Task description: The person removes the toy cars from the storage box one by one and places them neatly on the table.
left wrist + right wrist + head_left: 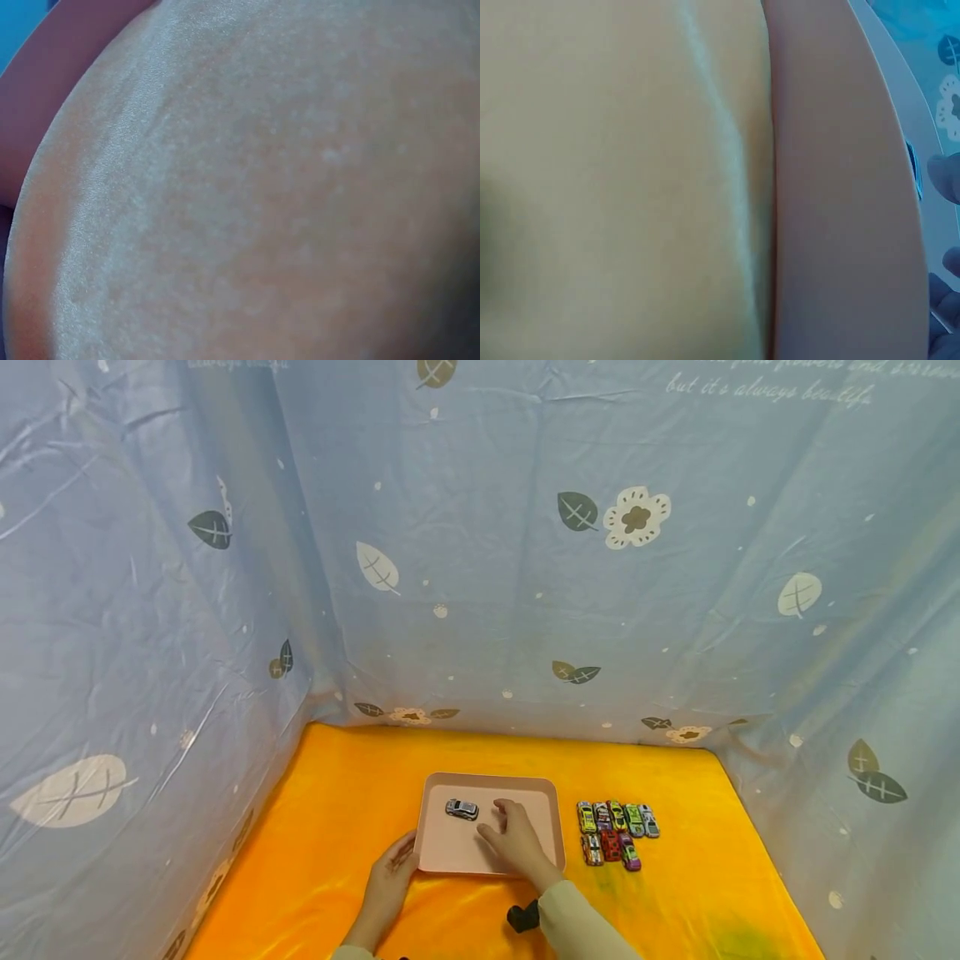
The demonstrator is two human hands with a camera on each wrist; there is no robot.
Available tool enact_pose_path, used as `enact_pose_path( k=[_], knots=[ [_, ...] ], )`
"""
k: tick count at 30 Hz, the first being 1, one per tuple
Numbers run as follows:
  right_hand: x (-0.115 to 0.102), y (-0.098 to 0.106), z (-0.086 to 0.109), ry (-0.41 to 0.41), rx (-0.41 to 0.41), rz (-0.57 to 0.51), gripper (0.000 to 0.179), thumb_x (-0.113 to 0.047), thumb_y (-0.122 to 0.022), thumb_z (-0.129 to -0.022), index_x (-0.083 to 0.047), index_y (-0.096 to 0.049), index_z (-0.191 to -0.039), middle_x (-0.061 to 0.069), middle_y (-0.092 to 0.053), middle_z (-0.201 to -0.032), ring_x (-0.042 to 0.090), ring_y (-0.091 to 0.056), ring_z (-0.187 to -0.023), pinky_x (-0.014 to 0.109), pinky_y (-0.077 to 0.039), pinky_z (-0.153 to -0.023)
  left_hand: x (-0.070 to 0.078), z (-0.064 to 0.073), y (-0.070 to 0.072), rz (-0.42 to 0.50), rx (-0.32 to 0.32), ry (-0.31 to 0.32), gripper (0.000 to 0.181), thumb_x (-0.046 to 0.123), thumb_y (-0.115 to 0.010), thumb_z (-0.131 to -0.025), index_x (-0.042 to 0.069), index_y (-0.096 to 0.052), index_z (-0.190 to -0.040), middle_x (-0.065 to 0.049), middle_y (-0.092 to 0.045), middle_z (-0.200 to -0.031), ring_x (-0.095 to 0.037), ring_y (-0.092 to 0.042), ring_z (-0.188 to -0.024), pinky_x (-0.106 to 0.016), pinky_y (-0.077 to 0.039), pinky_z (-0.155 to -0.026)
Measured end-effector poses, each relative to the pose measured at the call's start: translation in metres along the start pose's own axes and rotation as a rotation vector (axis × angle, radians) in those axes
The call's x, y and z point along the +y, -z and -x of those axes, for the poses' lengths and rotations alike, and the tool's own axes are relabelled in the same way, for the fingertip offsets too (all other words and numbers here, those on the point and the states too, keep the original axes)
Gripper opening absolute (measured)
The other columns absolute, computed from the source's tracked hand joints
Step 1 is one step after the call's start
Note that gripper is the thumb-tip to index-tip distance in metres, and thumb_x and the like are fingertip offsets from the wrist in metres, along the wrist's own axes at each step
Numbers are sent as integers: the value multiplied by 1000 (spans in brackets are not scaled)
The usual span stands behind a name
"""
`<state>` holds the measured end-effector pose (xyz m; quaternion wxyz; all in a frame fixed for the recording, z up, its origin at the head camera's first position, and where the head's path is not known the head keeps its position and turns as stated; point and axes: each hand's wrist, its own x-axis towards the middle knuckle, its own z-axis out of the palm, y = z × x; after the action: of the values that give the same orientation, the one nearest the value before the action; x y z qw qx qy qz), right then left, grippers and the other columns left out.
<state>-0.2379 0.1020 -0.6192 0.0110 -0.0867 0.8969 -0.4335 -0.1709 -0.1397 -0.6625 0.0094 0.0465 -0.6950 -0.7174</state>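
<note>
A silver toy car [462, 810] sits in the upper left part of a pale pink tray [489, 867]. My left hand [392, 875] is at the tray's left front corner, its fingertips touching the outer side. Over the right half of the tray is my right hand [517, 842], fingers loosely bent, thumb and forefinger apart with nothing between them. They point toward the silver car without touching it. In the right wrist view, a few fingertips [946, 178] show at the right edge. The left wrist view shows no fingers.
Several colourful toy cars [611, 847] stand in two rows right of the tray. A black object [522, 917] lies by the right sleeve [577, 918]. Yellow-orange cloth [352, 777] covers the surface, and a blue patterned curtain [480, 635] encloses the back and sides.
</note>
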Motion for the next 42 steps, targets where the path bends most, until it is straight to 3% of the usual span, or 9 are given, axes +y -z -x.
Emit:
enact_pose_path(
  k=[3, 6, 14, 21, 27, 36, 42],
  knots=[
    [-2, -6, -6, -5, -3, -6, 66, -31, -73, -86, 4, -47, -136, 22, -50, -130, 36, -50, -119, 51, -41, -102, -1, 0, 0, -8, 2, -2, 43, 16, -59, -98, 7, -52, -139, -14, -55, -136, -30, -51, -124, -25, -48, -95],
    [-5, -12, -11, -17, -13, -35, 70, -31, -74, -85, 3, -44, -139, 23, -48, -133, 38, -46, -123, 54, -38, -104, -2, 0, 0, -18, 5, -6, 42, 17, -59, -98, 8, -53, -138, -13, -55, -135, -30, -52, -124, -25, -48, -94],
    [-2, -26, -20, -97, -42, -151, 67, -30, -72, -86, -1, -46, -139, 22, -43, -128, 32, -47, -109, 49, -43, -96, -4, -1, -3, -25, 7, -14, 42, 18, -60, -97, 9, -54, -138, -13, -55, -135, -29, -52, -124, -25, -48, -95],
    [0, -33, -22, -177, -51, -228, 55, -31, -71, -87, -8, -54, -134, 18, -41, -127, 31, -44, -114, 48, -40, -98, -6, -2, -2, -19, 12, -37, 41, 17, -60, -97, 8, -54, -137, -13, -56, -134, -30, -52, -123, -24, -48, -94],
    [1, -40, -24, -191, -10, -173, 39, -26, -73, -83, -7, -63, -116, 15, -44, -117, 28, -43, -102, 44, -40, -88, -7, -3, -1, -21, 22, -56, 39, 14, -60, -97, 7, -56, -136, -13, -57, -133, -30, -53, -122, -22, -48, -93],
    [-12, -45, -26, -245, 90, -25, 32, -27, -80, -75, -14, -67, -101, 10, -48, -102, 29, -44, -94, 45, -36, -79, -8, -3, -2, -10, 17, -59, 42, 13, -59, -97, 3, -52, -138, -18, -55, -134, -33, -52, -123, -19, -48, -91],
    [-13, -46, -26, -232, 103, -4, 28, -25, -82, -75, -12, -65, -93, 11, -46, -99, 30, -43, -92, 45, -34, -76, -6, -2, -2, -17, 15, -52, 43, 13, -58, -98, 4, -51, -139, -18, -54, -136, -33, -50, -125, -21, -47, -93]
  ],
)
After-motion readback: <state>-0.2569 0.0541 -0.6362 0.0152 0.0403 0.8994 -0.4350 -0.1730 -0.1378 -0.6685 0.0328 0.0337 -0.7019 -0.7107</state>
